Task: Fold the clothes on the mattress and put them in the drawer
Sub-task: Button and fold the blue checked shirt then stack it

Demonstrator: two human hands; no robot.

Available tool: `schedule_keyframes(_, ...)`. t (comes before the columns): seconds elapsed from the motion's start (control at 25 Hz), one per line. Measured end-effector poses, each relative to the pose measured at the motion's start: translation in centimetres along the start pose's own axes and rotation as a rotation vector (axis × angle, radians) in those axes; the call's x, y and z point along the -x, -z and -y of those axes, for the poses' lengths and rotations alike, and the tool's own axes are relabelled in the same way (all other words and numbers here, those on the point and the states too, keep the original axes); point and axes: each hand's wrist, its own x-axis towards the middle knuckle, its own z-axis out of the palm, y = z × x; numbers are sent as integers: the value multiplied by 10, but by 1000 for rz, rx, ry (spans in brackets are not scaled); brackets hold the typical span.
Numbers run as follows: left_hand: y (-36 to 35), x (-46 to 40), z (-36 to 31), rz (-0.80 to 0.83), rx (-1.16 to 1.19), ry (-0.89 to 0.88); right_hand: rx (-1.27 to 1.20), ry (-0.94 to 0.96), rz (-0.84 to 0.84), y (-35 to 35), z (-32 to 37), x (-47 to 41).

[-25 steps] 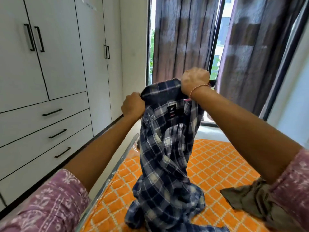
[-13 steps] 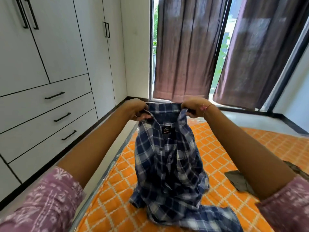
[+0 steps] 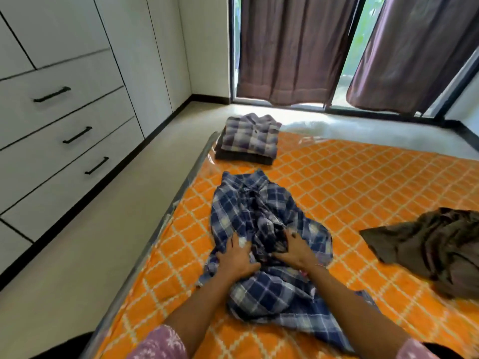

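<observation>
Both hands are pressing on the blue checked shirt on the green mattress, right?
Not quite: the mattress is orange, not green. The head view shows the left hand and the right hand pressing on the blue checked shirt.

I am reaching both arms forward and down, my left hand [image 3: 237, 260] and right hand [image 3: 296, 248] lying side by side, palms down, fingers spread and fairly straight, pressing flat, thumbs angled inward.

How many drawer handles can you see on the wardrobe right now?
3. The top handle, the middle handle and the bottom handle step down the white drawer fronts left of the mattress. More may lie beyond the picture's left edge.
</observation>
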Motion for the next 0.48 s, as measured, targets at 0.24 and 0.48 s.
schedule_keyframes(0.24, -25, 18, 20, 103, -131, -8, 214, 8, -120, -49, 5, 31)
schedule_keyframes(0.48, -58, 88, 37, 135, -105, -42, 259, 2, -41, -81, 6, 97)
